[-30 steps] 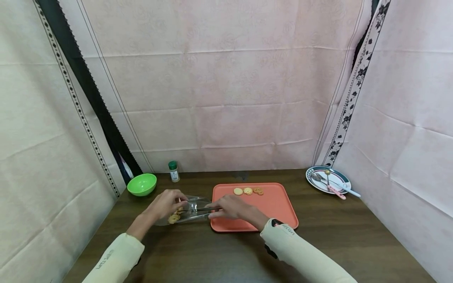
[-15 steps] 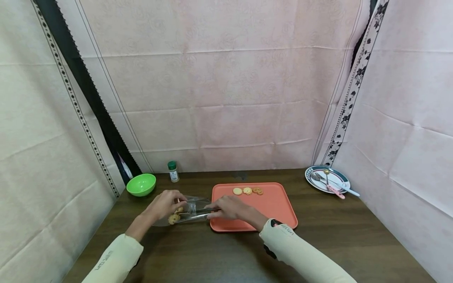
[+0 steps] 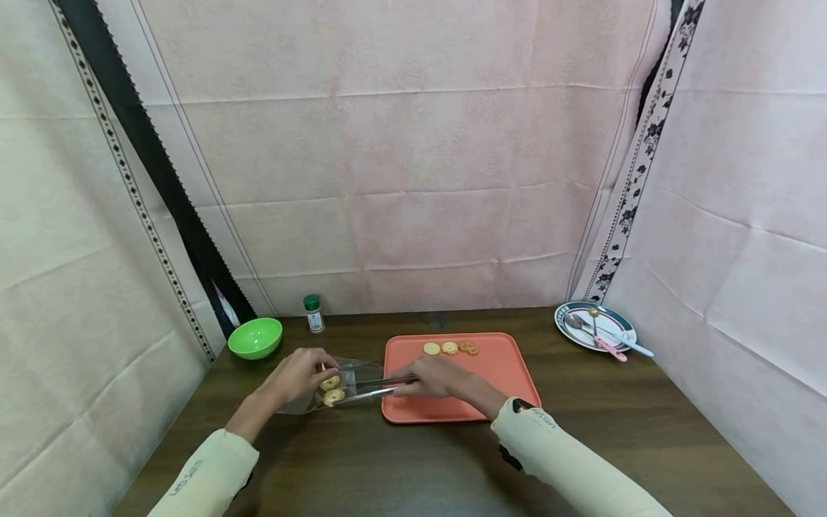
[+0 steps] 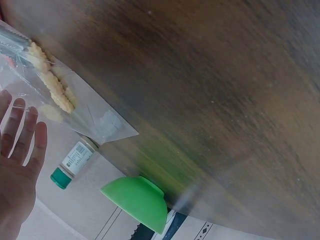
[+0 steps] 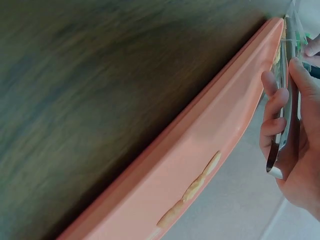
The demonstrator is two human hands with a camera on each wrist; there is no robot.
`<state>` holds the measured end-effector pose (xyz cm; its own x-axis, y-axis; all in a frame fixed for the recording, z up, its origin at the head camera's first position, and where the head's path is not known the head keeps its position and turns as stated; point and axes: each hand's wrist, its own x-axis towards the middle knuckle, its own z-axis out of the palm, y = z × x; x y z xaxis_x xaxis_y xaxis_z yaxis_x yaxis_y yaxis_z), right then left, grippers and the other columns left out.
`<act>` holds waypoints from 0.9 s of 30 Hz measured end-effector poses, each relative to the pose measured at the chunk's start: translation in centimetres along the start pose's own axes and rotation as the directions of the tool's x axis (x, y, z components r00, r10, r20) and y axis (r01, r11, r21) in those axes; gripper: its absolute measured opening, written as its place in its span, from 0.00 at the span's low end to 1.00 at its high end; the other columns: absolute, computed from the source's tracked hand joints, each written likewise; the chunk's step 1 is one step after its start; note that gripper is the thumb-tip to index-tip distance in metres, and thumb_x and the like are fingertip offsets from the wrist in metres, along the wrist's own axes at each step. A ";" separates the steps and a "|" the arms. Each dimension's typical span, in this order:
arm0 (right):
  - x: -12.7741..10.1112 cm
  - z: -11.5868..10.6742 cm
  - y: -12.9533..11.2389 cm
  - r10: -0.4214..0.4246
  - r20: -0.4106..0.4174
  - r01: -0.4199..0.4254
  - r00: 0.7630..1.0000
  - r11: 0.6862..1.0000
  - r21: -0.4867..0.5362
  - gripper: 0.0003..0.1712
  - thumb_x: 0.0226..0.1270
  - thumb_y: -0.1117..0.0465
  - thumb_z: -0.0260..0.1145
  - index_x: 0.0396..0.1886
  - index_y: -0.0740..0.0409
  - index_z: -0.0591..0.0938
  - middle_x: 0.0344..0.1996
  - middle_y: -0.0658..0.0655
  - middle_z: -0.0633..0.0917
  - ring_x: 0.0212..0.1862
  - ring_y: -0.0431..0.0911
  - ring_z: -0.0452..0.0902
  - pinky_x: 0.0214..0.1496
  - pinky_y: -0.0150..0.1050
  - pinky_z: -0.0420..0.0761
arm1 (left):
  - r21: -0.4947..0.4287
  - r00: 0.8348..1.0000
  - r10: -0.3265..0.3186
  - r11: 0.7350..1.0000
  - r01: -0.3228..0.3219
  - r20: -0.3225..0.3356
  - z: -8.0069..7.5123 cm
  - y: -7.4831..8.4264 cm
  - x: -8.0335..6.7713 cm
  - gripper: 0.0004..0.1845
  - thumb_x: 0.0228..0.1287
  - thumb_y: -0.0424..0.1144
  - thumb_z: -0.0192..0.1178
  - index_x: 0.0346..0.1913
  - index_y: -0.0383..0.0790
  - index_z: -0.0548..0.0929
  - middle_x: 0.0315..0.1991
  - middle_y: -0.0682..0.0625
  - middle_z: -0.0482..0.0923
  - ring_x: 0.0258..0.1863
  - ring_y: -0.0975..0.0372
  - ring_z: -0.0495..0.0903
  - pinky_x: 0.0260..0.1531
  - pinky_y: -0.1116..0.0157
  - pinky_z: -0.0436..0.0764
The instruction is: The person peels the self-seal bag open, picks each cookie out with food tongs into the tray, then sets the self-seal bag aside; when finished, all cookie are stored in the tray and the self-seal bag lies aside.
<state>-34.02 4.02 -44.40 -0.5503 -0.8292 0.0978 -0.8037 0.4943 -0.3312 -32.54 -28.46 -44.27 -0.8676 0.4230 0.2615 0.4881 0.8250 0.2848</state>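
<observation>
My left hand (image 3: 315, 368) grips the mouth of a clear plastic bag (image 3: 349, 379) and holds it tilted just left of the tray. Several small round cookies (image 3: 332, 392) lie inside it. My right hand (image 3: 416, 380) grips metal tongs (image 3: 377, 388), whose tips reach into the bag beside the cookies. Whether the tips clasp a cookie is not plain. Three cookies (image 3: 450, 348) sit in a row at the far edge of the salmon tray (image 3: 500, 373). In the left wrist view the bag (image 4: 85, 117) and its cookies (image 4: 55, 90) show above my fingers (image 4: 22, 132). The right wrist view shows the tongs (image 5: 285, 100) in my fingers.
A green bowl (image 3: 255, 337) and a green-capped spice jar (image 3: 314, 314) stand at the back left of the dark wooden table (image 3: 388, 467). A patterned plate (image 3: 561, 319) with spoons lies at the back right. Pink cloth walls close in three sides.
My right hand has drawn back to the right over the tray with the tongs. The cookies in the bag have shifted toward its mouth. My left hand has kept its hold.
</observation>
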 end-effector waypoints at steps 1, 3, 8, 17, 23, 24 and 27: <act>-0.2 -0.1 0.1 0.002 0.000 -0.002 1.000 1.000 0.006 0.22 0.77 0.47 0.65 0.65 0.48 0.84 0.56 0.46 0.88 0.38 0.29 0.78 0.40 0.28 0.77 | 0.000 1.000 0.000 1.000 0.000 0.000 0.0 0.1 0.0 0.03 0.68 0.38 0.71 0.41 0.45 0.92 0.35 0.58 0.85 0.32 0.69 0.79 0.30 0.68 0.80; -0.5 -0.2 0.3 0.011 0.001 -0.011 1.000 1.000 0.021 0.22 0.78 0.48 0.65 0.66 0.47 0.84 0.56 0.47 0.88 0.35 0.32 0.77 0.37 0.29 0.74 | -0.001 1.000 0.002 1.000 -0.002 0.004 0.0 0.0 0.0 0.03 0.68 0.38 0.71 0.41 0.45 0.92 0.35 0.58 0.84 0.32 0.70 0.79 0.30 0.68 0.79; -1.4 -0.8 0.9 0.046 -0.014 -0.046 0.999 0.999 0.020 0.22 0.78 0.47 0.65 0.66 0.46 0.84 0.49 0.46 0.90 0.28 0.34 0.73 0.33 0.30 0.71 | -0.016 1.000 0.015 1.000 -0.014 0.013 0.0 -0.1 0.0 0.03 0.69 0.38 0.70 0.42 0.45 0.92 0.35 0.58 0.84 0.32 0.70 0.79 0.29 0.69 0.79; -3.4 -2.2 1.8 0.073 -0.055 -0.074 0.996 0.997 -0.011 0.23 0.77 0.46 0.65 0.66 0.45 0.84 0.44 0.45 0.90 0.29 0.32 0.75 0.33 0.31 0.75 | -0.022 1.000 -0.015 1.000 0.015 0.025 0.0 -0.2 0.0 0.03 0.68 0.37 0.71 0.42 0.45 0.92 0.35 0.58 0.84 0.32 0.69 0.79 0.29 0.69 0.79; -4.7 -3.1 2.7 0.112 -0.065 -0.114 0.992 0.993 -0.034 0.22 0.77 0.48 0.66 0.66 0.46 0.84 0.30 0.48 0.87 0.22 0.34 0.67 0.29 0.33 0.68 | -0.023 1.000 -0.008 1.000 0.008 0.028 0.0 -0.3 0.0 0.04 0.67 0.38 0.71 0.42 0.44 0.92 0.36 0.57 0.85 0.33 0.69 0.79 0.30 0.70 0.80; -5.0 -3.2 2.8 0.121 -0.064 -0.123 0.991 0.992 -0.029 0.23 0.77 0.48 0.66 0.67 0.47 0.83 0.29 0.50 0.86 0.22 0.34 0.67 0.29 0.33 0.68 | -0.021 1.000 -0.002 1.000 0.002 0.025 0.0 -0.3 0.0 0.04 0.68 0.38 0.71 0.43 0.44 0.92 0.36 0.57 0.85 0.33 0.69 0.79 0.30 0.70 0.80; -5.7 -3.8 3.1 0.138 -0.056 -0.139 0.989 0.990 -0.017 0.25 0.78 0.48 0.65 0.69 0.48 0.81 0.25 0.53 0.84 0.20 0.35 0.66 0.28 0.33 0.69 | -0.020 1.000 0.006 1.000 -0.006 0.017 -0.1 -0.4 0.0 0.05 0.68 0.37 0.71 0.43 0.43 0.92 0.36 0.57 0.85 0.33 0.69 0.79 0.30 0.70 0.79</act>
<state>-34.22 11.32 -42.45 -0.6681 -0.7368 0.1039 -0.7228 0.6094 -0.3259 -32.77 -28.83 -44.31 -0.8661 0.4342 0.2478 0.4949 0.8149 0.3018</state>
